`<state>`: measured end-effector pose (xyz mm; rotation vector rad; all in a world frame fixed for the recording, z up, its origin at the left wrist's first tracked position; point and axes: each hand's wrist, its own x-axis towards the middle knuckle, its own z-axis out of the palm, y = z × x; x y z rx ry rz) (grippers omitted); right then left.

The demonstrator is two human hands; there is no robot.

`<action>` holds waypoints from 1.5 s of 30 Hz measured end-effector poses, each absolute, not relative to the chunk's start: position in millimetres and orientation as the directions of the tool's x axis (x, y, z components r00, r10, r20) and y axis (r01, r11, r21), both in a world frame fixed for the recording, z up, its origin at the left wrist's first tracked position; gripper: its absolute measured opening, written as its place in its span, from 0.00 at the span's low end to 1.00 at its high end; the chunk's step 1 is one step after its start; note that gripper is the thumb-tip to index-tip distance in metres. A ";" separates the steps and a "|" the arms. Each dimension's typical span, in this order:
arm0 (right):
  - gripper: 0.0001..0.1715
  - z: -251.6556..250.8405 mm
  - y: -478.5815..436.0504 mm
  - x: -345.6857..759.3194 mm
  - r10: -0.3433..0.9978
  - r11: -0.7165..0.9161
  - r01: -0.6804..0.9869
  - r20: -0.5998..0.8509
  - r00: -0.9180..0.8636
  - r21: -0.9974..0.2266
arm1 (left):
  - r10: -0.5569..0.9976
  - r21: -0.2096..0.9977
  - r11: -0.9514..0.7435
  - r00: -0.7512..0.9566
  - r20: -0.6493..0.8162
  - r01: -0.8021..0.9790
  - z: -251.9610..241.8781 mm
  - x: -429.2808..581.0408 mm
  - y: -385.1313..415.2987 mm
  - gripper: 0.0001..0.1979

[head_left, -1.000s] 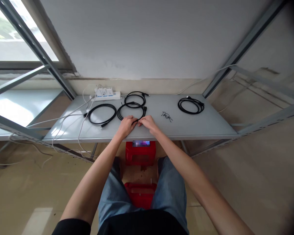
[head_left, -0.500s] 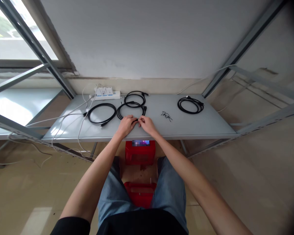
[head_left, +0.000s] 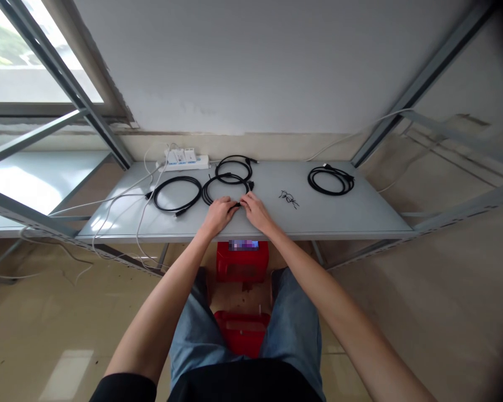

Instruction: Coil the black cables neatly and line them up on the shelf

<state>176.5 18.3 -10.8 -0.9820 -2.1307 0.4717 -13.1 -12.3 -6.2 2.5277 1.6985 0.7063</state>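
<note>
A coiled black cable [head_left: 205, 192] lies on the grey shelf at its middle, and its near side runs under my fingers. My left hand [head_left: 220, 213] is closed on that near side. My right hand [head_left: 255, 211] pinches at the same spot, fingertips almost meeting the left ones. A short black piece shows between them; whether it is a plug end or a tie I cannot tell. Behind, a second black cable coil [head_left: 251, 167] overlaps the first. Thin black twist ties [head_left: 289, 199] lie loose to the right of my right hand.
Another black cable coil [head_left: 201, 195] lies to the left, and one more coil [head_left: 331, 193] at the right. A white power strip [head_left: 193, 163] with white cords stands at the back left. Metal posts [head_left: 104, 134] frame the shelf [head_left: 343, 220]. A red stool [head_left: 242, 268] is below.
My fingertips have drawn slightly apart, showing more of the black piece between them. The whole view has shifted a little; the other coils and ties lie as before.
</note>
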 end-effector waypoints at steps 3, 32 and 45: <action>0.18 -10.8 11.5 176.9 0.738 0.674 0.509 0.492 -0.461 -0.535 | 0.880 0.254 -0.413 0.312 0.358 0.874 -6.6 -12.9 -12.6 0.16; 0.15 -4.4 -3.2 170.2 0.662 0.646 0.763 0.491 -0.566 0.010 | 0.885 0.243 -0.411 0.321 0.336 0.879 -4.9 -11.6 -12.3 0.16; 0.14 4.9 -9.3 167.3 0.708 0.642 0.761 0.457 -0.539 -0.097 | 0.889 0.233 -0.405 0.321 0.326 0.884 -2.8 -11.0 -13.5 0.16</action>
